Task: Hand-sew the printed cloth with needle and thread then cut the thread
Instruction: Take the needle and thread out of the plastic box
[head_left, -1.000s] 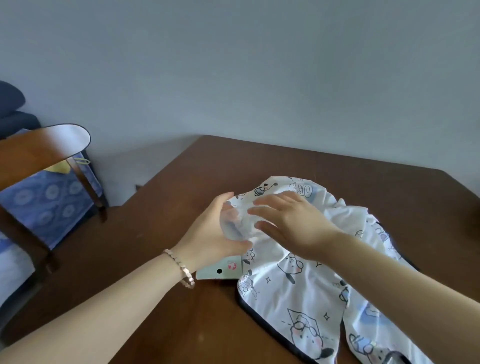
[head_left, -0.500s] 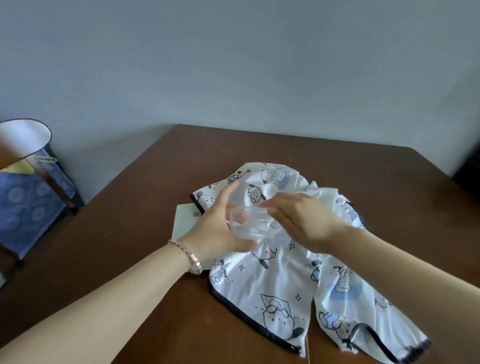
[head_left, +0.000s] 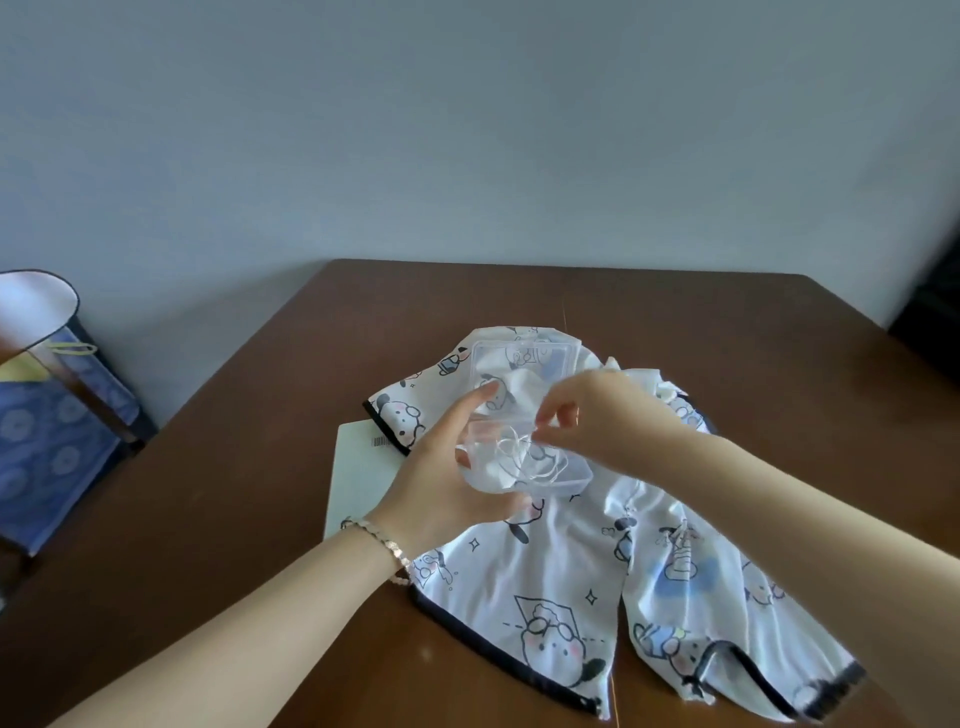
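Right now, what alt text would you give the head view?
The left hand holds an open clear box over the printed cloth, while the right hand pinches white thread coiled inside it. The cloth lies rumpled on a brown table, partly covering a white card.

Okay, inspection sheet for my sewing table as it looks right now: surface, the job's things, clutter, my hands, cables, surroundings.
Surface: brown wooden table.
Job's things: printed cloth lies rumpled on the table; white thread is coiled in a clear plastic box with its lid open; needle not seen.
Clutter: pale card with a barcode, partly under the cloth's left edge.
Grippers: left hand holds the box above the cloth; right hand pinches the thread.
Cables: nothing seen.
Surroundings: plain grey wall; blue patterned bag off the table's left side.
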